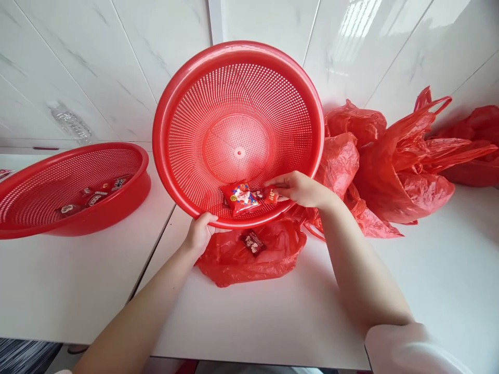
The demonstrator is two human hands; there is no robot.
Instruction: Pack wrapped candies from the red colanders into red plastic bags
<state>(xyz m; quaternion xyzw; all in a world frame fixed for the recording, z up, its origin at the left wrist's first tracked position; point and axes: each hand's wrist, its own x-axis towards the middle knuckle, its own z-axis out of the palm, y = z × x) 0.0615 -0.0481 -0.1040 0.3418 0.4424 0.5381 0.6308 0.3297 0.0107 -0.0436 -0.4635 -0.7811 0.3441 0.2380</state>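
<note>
A large red plastic colander [237,52] is tilted steeply toward me. My left hand [200,234] grips its lower left rim. Inside, against the lower wall, lie a few small snack packets, among them a bright red packet [242,198] with blue and white print. My right hand [298,189] reaches over the right side of the rim, its fingers and thumb around a small red-orange packet [271,196]. Below the rim, an opened red plastic bag [253,267] lies on the table with a dark brown packet [253,242] in it.
At the left stands a second red colander [117,208] with several dark packets in it. Filled red plastic bags [405,182] crowd the right side by the tiled wall [97,62]. A clear plastic bottle [70,122] is at the back left. A seam crosses the white table [273,322].
</note>
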